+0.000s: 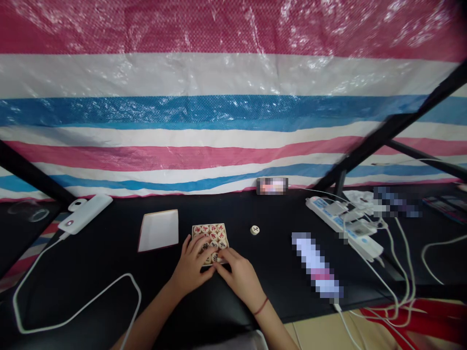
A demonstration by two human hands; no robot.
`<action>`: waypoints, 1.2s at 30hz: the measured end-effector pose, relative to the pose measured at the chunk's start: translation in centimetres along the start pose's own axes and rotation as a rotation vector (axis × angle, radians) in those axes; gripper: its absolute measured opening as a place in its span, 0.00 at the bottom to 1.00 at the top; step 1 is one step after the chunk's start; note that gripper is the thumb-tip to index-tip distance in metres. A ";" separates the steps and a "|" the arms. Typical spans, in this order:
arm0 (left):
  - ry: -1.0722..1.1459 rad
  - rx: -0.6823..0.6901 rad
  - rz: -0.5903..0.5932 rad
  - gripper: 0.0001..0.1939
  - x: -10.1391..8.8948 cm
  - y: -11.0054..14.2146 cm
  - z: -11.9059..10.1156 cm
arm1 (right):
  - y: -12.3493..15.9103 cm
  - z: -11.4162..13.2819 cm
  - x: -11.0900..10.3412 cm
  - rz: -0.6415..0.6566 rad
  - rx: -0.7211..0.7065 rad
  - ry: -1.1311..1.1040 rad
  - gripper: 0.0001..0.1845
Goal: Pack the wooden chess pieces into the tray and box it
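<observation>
Head view. Your left hand (191,268) lies over the left and near part of a small square box (227,239), fingers loosely bent across the round character pieces (213,236); whether they grip any one piece, I cannot tell. Your right hand (241,274) is at the box's near right corner, thumb and fingers drawn fairly narrow at the pieces there; whether it pinches one, I cannot tell. A reddish cord (261,307) circles your right wrist.

Box position: on the black table (116,250), directly between your hands. Pieces sit in rows, red-marked ones at the far side, dark-marked ones nearer you. One loose piece (255,229), dark mark up, lies to the right of the box, apart from it. A shallow white-lined lid (158,231) lies to the left, near the box. Far left: a white device (85,215) with a cable. Right: a white power strip (368,245).
</observation>
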State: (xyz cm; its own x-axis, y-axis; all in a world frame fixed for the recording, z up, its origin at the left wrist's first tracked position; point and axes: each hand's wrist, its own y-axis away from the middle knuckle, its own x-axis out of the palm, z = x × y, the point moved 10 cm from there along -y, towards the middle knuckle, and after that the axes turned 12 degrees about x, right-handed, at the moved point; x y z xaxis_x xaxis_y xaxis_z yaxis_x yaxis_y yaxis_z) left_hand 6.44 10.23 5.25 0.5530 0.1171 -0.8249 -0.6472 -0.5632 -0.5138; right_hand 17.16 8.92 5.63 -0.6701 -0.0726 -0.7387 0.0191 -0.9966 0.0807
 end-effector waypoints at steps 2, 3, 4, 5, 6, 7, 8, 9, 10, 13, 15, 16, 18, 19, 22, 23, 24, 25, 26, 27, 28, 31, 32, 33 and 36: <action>-0.001 0.012 0.027 0.16 0.2 0.0 -0.1 | -0.1 0.0 -0.7 -0.008 -0.025 -0.061 0.05; 0.000 0.021 0.037 0.15 0.3 0.0 -0.2 | -0.4 -0.3 -1.2 -0.029 -0.029 -0.085 0.05; 0.001 0.031 0.041 0.15 0.3 -0.1 -0.2 | -0.8 -0.8 -2.0 -0.069 -0.024 -0.098 0.06; 0.002 0.037 0.040 0.15 0.4 -0.1 -0.3 | -1.2 -1.6 -3.0 -0.127 -0.005 -0.089 0.07; 0.001 0.040 0.037 0.14 0.4 -0.2 -0.3 | -1.8 -2.6 -4.0 -0.200 0.029 -0.054 0.08; 0.000 0.038 0.033 0.14 0.4 -0.2 -0.3 | -2.3 -3.8 -5.1 -0.277 0.071 0.001 0.10; -0.003 0.034 0.029 0.13 0.4 -0.2 -0.2 | -2.8 -4.9 -5.9 -0.346 0.119 0.071 0.12; -0.007 0.028 0.023 0.13 0.4 -0.2 -0.2 | -3.4 -6.0 -6.6 -0.396 0.162 0.140 0.15; -0.009 0.023 0.017 0.13 0.4 -0.2 -0.1 | -3.9 -7.1 -6.9 -0.423 0.194 0.200 0.18; -0.008 0.018 0.000 0.13 0.4 -0.2 -0.1 | -5.3 -9.3 -6.7 -0.394 0.230 0.288 0.20; -0.009 0.022 -0.013 0.13 0.1 -0.2 -0.3 | -5.7 -10.1 -6.3 -0.362 0.235 0.278 0.18; -0.014 0.024 -0.029 0.15 -0.2 -0.2 -0.3 | -5.7 -10.3 -6.2 -0.355 0.238 0.253 0.17; -0.023 0.026 -0.076 0.18 -1.0 -0.5 -0.6 | -5.3 -9.9 -6.2 -0.358 0.225 0.153 0.16; -0.023 0.020 -0.098 0.19 -1.4 -0.7 -0.6 | -4.8 -9.4 -6.2 -0.356 0.207 0.075 0.16; 0.028 -0.001 -0.125 0.22 -1.9 -1.8 -0.8 | -3.4 -6.9 -5.2 -0.261 0.154 -0.246 0.15; 0.059 -0.006 -0.123 0.23 -1.8 -2.3 -0.8 | -2.9 -6.0 -4.6 -0.197 0.152 -0.361 0.16; 0.092 -0.009 -0.121 0.23 -1.7 -2.8 -0.9 | -2.5 -5.1 -4.0 -0.139 0.152 -0.461 0.17; 0.125 -0.012 -0.122 0.22 -1.7 -3.2 -1.0 | -2.2 -4.3 -3.6 -0.100 0.156 -0.530 0.18; 0.162 -0.014 -0.118 0.21 -1.5 -3.6 -1.1 | -1.9 -3.6 -3.3 -0.076 0.161 -0.575 0.18; 0.203 -0.018 -0.113 0.19 -1.4 -4.0 -1.2 | -1.7 -3.2 -3.2 -0.069 0.166 -0.598 0.17; 0.249 -0.022 -0.107 0.18 -1.3 -4.2 -1.3 | -1.6 -2.8 -3.1 -0.065 0.169 -0.608 0.17; 0.367 -0.060 -0.106 0.14 -1.3 -4.5 -1.0 | -1.9 -2.8 -3.1 -0.036 0.163 -0.643 0.17; 0.385 -0.085 -0.116 0.13 -1.5 -4.4 -0.7 | -2.0 -3.0 -3.3 -0.038 0.165 -0.668 0.18; 0.391 -0.112 -0.127 0.13 -1.7 -4.2 -0.3 | -2.2 -3.5 -3.6 -0.057 0.174 -0.696 0.19; 0.381 -0.156 -0.134 0.10 -2.0 -3.8 0.6 | -2.4 -5.4 -4.9 -0.166 0.236 -0.769 0.22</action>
State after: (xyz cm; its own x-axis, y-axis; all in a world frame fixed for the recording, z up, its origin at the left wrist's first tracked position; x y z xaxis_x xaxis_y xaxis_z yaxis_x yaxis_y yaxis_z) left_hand 7.46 12.60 8.73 0.7996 -0.0962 -0.5928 -0.4858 -0.6839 -0.5443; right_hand 24.37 11.41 5.42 -0.9736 0.2076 -0.0952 -0.2236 -0.9512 0.2125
